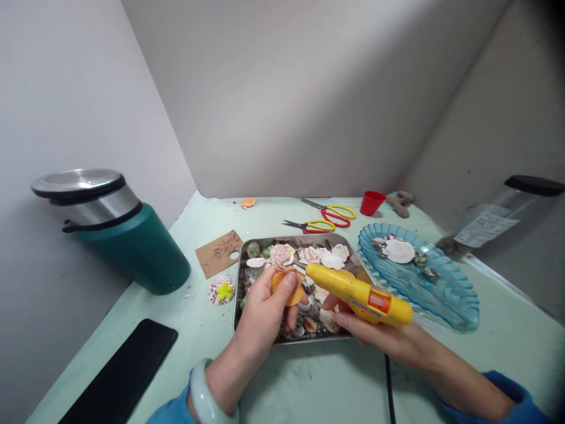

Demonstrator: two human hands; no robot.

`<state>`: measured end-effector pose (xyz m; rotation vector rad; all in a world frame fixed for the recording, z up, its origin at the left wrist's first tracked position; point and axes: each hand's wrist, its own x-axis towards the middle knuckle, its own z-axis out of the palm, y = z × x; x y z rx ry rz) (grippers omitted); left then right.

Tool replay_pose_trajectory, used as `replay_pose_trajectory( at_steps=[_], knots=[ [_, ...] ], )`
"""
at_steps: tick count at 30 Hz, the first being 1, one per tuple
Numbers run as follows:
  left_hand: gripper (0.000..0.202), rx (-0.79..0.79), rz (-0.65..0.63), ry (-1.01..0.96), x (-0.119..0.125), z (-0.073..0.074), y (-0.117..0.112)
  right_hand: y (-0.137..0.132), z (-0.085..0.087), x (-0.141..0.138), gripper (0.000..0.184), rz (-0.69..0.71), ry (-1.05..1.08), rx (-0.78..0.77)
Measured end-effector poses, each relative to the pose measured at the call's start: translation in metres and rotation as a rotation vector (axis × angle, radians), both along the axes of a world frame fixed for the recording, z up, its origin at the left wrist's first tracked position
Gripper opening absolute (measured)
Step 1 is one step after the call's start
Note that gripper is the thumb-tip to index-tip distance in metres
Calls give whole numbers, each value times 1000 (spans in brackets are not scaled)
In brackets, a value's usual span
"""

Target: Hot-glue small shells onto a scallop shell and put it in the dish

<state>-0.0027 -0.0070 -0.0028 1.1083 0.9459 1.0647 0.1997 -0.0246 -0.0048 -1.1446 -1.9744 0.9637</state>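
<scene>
Between the thumb and fingers of my left hand [267, 303] is an orange scallop shell [295, 294]. My right hand [379, 337] is wrapped round a yellow hot glue gun [353, 290], whose nozzle points left at the shell. Whether the nozzle touches it I cannot tell. Below both hands lies a metal tray [239, 294] filled with many mixed seashells [309, 254]. A dark cord [389, 386] runs down toward the front from below the right hand.
Left stand a green tumbler [136, 250], a black phone [121, 371], a brown card [219, 254] and a disc with a yellow star [221, 290]. Behind the tray lie two scissors [320, 225] and a red cup [372, 203]. Right are a blue shell-shaped dish [445, 297] and a clear bottle [498, 212].
</scene>
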Motion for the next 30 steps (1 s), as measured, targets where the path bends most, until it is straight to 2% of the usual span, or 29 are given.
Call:
replay_pose_trajectory(
  at_steps=[14,22,30],
  knots=[
    [30,8,-10,-16,0,-1,1,-1,0,-1,12,7,28,13],
    [28,25,16,-8,1,1,-1,-1,-1,0,13,9,17,-63],
    [27,16,-10,-13,0,2,-2,-1,4,-2,11,0,11,18]
  ],
)
